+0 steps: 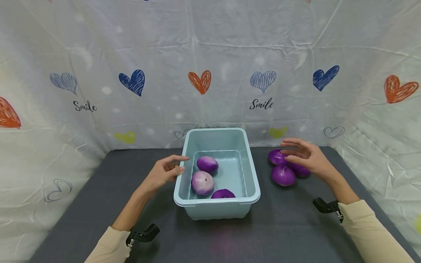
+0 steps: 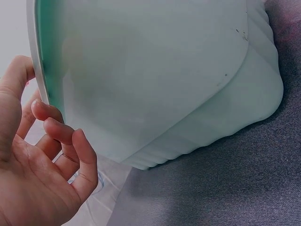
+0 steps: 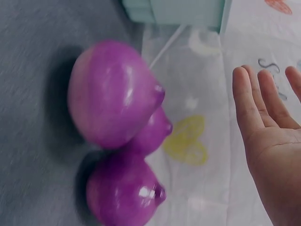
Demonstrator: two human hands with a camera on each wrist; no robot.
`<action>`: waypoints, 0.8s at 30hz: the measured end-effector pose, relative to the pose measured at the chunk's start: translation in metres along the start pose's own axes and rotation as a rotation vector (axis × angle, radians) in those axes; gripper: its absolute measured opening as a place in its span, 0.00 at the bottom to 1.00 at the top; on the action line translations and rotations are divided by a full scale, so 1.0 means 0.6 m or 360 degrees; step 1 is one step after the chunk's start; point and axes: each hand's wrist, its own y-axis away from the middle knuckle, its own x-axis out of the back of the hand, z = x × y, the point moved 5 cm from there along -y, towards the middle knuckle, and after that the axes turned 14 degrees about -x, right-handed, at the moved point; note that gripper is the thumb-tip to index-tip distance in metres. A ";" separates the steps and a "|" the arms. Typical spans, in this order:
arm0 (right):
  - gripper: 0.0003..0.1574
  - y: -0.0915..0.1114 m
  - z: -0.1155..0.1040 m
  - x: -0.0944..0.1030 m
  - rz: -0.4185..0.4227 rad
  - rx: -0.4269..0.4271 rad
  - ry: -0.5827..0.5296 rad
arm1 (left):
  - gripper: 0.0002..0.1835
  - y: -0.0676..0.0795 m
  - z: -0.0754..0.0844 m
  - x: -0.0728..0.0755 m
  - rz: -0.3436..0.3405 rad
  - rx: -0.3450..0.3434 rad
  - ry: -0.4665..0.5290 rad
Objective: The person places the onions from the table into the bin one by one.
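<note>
A pale blue plastic bin [image 1: 217,210] holds three purple onions: one [image 1: 207,164] toward the back, a paler one [image 1: 202,183], and one [image 1: 223,193] partly hidden by the front rim. My left hand [image 1: 164,171] holds the bin's left rim [image 2: 40,70] between thumb and forefinger, its other fingers bent. To the right of the bin, three more onions lie clustered on the table; the nearest [image 1: 283,175] shows most fully. Over this cluster hovers my right hand [image 1: 306,157], fingers spread and holding nothing. In the right wrist view that hand [image 3: 268,127] appears apart from the onions [image 3: 113,94].
A dark grey cloth [image 1: 279,226] covers the table. Behind and at both sides hangs a white sheet [image 1: 223,47] printed with hearts and the word "Smile". Black bands [image 1: 141,233] are worn on both wrists. The bin stands near the table's back edge.
</note>
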 end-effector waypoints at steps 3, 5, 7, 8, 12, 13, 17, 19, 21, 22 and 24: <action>0.33 0.012 0.009 0.012 0.0017 -0.0006 0.0016 | 0.20 0.001 0.000 0.001 0.0001 0.0003 0.0003; 0.34 0.019 0.016 0.019 0.0029 -0.0017 0.0022 | 0.19 0.002 0.000 0.001 0.0002 0.0007 0.0009; 0.34 0.026 0.021 0.026 0.0045 -0.0027 0.0035 | 0.19 0.002 -0.001 0.001 0.0001 0.0005 0.0018; 0.33 0.029 0.024 0.030 0.0053 -0.0030 0.0044 | 0.19 0.002 -0.001 0.001 0.0001 0.0003 0.0024; 0.33 0.042 0.035 0.044 0.0125 -0.0054 0.0112 | 0.19 0.003 -0.002 0.001 -0.0002 -0.0001 0.0043; 0.33 0.046 0.037 0.048 0.0147 -0.0061 0.0131 | 0.19 0.002 -0.002 0.001 -0.0002 -0.0002 0.0047; 0.34 0.059 0.045 0.063 0.0259 -0.0084 0.0210 | 0.19 0.002 -0.001 0.001 0.0000 0.0001 0.0043; 0.35 0.064 0.050 0.070 0.0318 -0.0104 0.0268 | 0.20 0.002 -0.001 0.001 -0.0001 0.0004 0.0047; 0.36 0.068 0.057 0.078 0.0359 -0.0112 0.0305 | 0.20 0.002 -0.001 0.001 -0.0001 0.0009 0.0051; 0.37 0.069 0.061 0.081 0.0376 -0.0114 0.0319 | 0.21 0.001 -0.001 0.000 -0.0001 0.0010 0.0050; 0.38 0.071 0.071 0.087 0.0408 -0.0125 0.0359 | 0.21 0.001 -0.001 0.000 0.0001 0.0013 0.0048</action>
